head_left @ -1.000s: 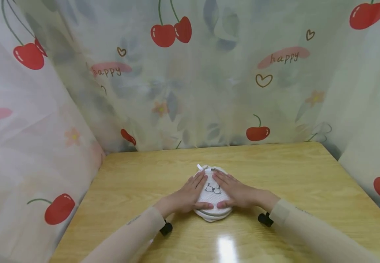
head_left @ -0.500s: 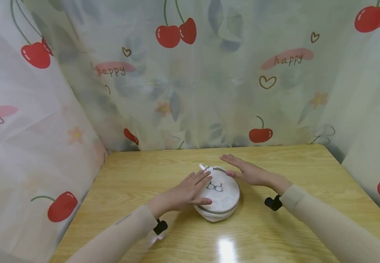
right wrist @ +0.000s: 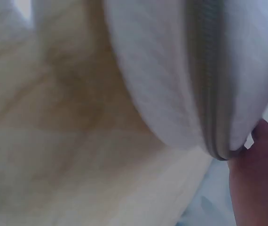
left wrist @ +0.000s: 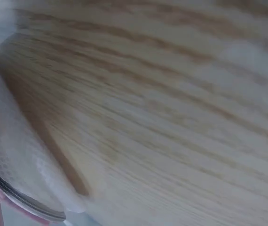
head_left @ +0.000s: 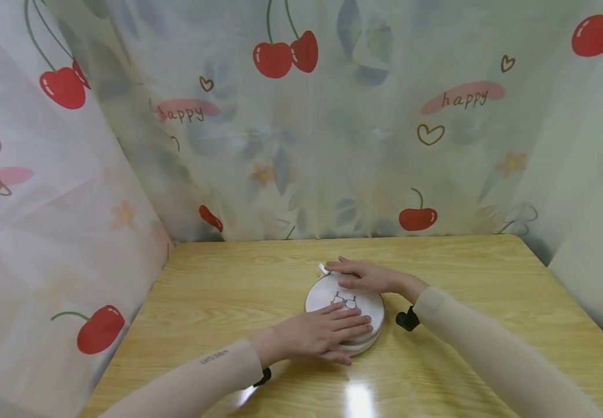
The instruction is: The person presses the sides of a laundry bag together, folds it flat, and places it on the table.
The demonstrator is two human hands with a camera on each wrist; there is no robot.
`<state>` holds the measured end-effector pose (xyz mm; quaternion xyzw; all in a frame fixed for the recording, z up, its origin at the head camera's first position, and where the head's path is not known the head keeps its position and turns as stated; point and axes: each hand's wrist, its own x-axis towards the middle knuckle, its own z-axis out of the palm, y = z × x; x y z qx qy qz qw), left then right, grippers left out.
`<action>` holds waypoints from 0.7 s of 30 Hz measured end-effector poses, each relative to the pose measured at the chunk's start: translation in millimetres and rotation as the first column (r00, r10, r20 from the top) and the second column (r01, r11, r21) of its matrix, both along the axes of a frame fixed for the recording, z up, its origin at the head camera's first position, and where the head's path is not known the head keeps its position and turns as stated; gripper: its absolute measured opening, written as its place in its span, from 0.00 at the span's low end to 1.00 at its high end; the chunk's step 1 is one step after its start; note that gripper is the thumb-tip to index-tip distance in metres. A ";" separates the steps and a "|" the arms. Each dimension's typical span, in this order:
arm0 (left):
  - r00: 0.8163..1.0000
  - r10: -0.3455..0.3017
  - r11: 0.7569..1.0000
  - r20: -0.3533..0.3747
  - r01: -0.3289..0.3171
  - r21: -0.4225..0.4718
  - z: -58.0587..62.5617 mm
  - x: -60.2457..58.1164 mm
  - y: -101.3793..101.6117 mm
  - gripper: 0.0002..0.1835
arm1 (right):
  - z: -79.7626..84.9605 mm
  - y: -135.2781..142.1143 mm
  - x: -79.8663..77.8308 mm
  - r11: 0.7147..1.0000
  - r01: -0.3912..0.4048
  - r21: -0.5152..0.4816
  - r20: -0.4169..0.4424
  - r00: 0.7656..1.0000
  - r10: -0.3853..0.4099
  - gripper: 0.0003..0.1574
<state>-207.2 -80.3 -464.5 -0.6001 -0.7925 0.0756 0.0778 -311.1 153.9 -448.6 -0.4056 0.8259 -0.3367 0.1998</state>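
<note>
A round white mesh wash bag (head_left: 318,297), printed with a small bra drawing, lies on the table with its lid side up. My left hand (head_left: 314,334) lies across the near part of the lid, fingers straight and the thumb along the front edge. Over the far right part of the lid extends my right hand (head_left: 371,277), its fingers reaching toward a white tab (head_left: 324,269) at the back rim. A grey zipper (right wrist: 211,80) runs round the bag's side in the right wrist view. The left wrist view catches the bag's padded side (left wrist: 11,136) at its left edge.
The light wooden table (head_left: 228,278) spreads out round the bag. A curtain (head_left: 301,139) printed with cherries and hearts hangs behind it and on both sides. Black wrist cameras sit under both sleeves, the right one (head_left: 408,319) beside the bag.
Both hands were first flat on the bag's sides. The right hand swung off to the far right and came back over the far lid; the left slid to the near part.
</note>
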 end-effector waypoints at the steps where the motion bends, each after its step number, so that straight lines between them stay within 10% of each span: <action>1: 1.000 -0.004 1.000 -0.025 0.004 -0.025 -2.8 -0.8 1.6 0.40 | -3.7 -1.8 -0.6 0.999 -0.027 0.021 -0.006 1.000 0.027 0.36; 21: 0.976 0.026 0.994 0.216 -0.001 -0.113 -24.0 -6.6 -1.6 0.35 | -39.4 -13.4 6.5 0.981 -0.089 0.173 -0.212 0.969 0.125 0.36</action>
